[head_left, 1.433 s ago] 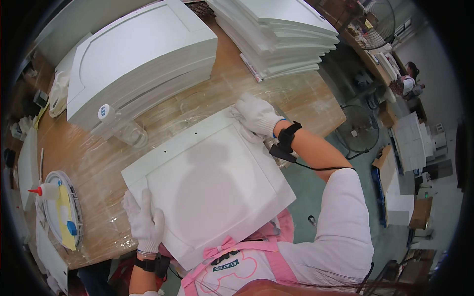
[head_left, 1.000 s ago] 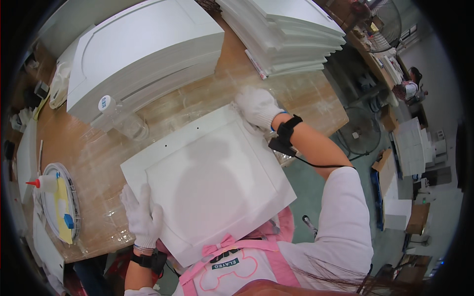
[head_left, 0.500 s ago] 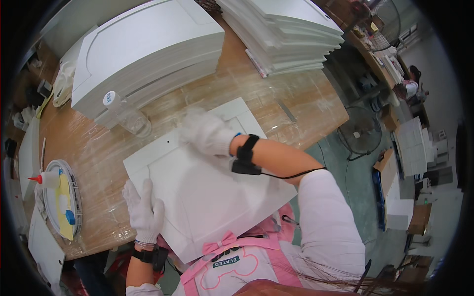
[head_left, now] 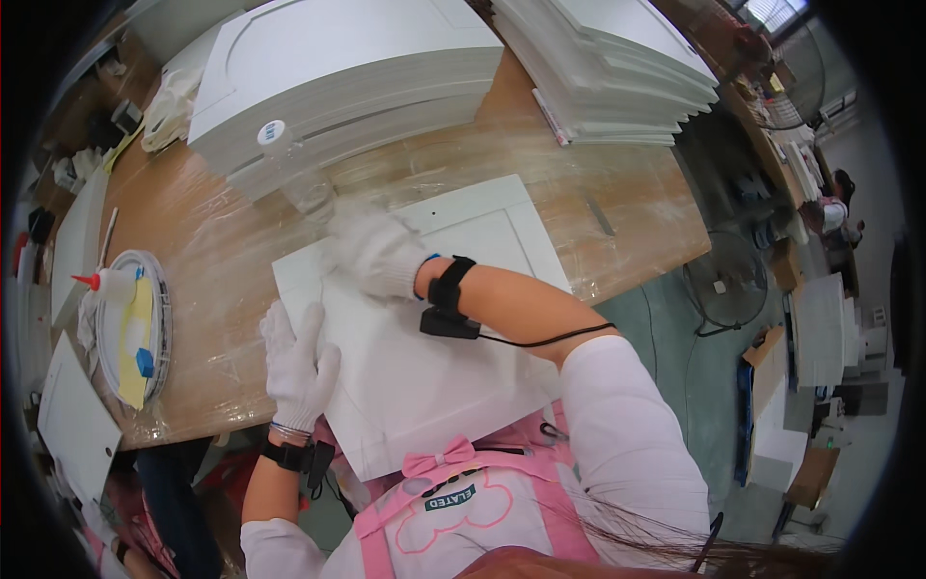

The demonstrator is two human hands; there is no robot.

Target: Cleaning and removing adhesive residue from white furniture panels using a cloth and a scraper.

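White panel (head_left: 415,386) lying on the desk (head_left: 217,328), its near end reaching over the edge toward the pink apron (head_left: 555,473). Right gloved hand (head_left: 376,253) now passing over the panel's far-left part, having left the far-right corner; its fingers blurring, cannot tell whether grasping. Left gloved hand (head_left: 299,372) staying at the left edge, fingers extended, unclenched. Clear bottle (head_left: 307,188) sitting just beyond the right hand.

A solid white panel (head_left: 444,386); white gloves (head_left: 307,378) on the left hand (head_left: 297,367) and right hand (head_left: 379,251); black wristbands (head_left: 450,283). The apron (head_left: 463,531) is white-fronted with pink straps (head_left: 562,516), a pink bow (head_left: 439,457) and a curving pink outline. The desk (head_left: 207,309) is tan-brown, the squeeze bottle (head_left: 118,287) white with a red tip (head_left: 87,282), the floor (head_left: 666,338) grey-green.
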